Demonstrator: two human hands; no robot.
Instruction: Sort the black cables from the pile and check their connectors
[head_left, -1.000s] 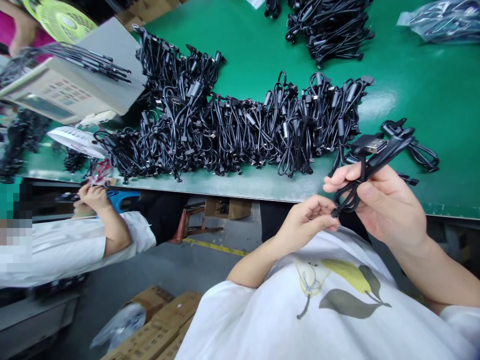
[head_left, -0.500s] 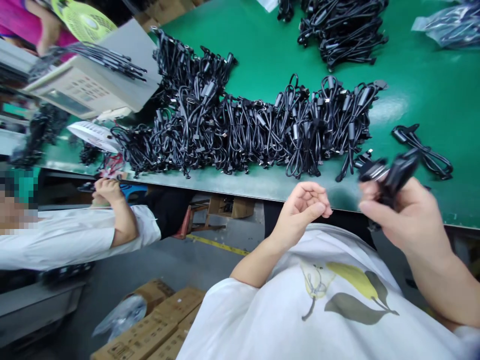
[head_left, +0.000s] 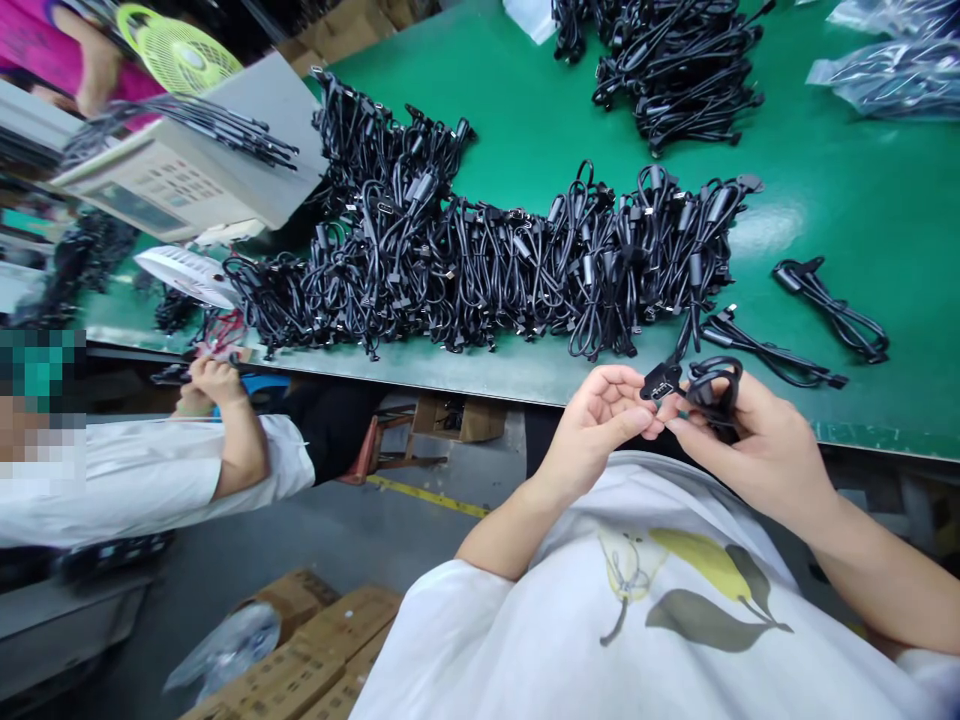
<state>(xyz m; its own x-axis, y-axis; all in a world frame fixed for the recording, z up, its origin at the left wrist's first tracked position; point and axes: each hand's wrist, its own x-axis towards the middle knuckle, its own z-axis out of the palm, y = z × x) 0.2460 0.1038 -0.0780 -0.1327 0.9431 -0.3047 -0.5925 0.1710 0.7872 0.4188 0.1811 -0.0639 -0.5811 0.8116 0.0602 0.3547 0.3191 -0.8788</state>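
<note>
A black bundled cable (head_left: 718, 392) is in my right hand (head_left: 772, 455), its coil gripped between thumb and fingers over the table's front edge. The cable's flat rectangular connector (head_left: 661, 382), with light metal contacts on its face, points left. My left hand (head_left: 600, 425) has curled fingers, and its thumb and fingertips pinch at the connector's lower left edge. Just beyond my right hand a bundled cable (head_left: 780, 352) lies on the green table (head_left: 832, 410). Another folded cable (head_left: 832, 308) rests farther right. Part of the held coil is hidden by my right fingers.
A long row of bundled black cables (head_left: 487, 265) spans the table, with a second pile (head_left: 682, 75) behind. Plastic-bagged goods (head_left: 892, 78) lie at the far right. At the left stand a beige instrument (head_left: 172, 180) and a seated co-worker's arm (head_left: 244, 440). Cardboard boxes (head_left: 330, 650) are on the floor.
My right hand has moved left with the cable, bringing its connector to my left fingertips. My left hand stays nearly in place. A lying cable behind the right hand is now uncovered.
</note>
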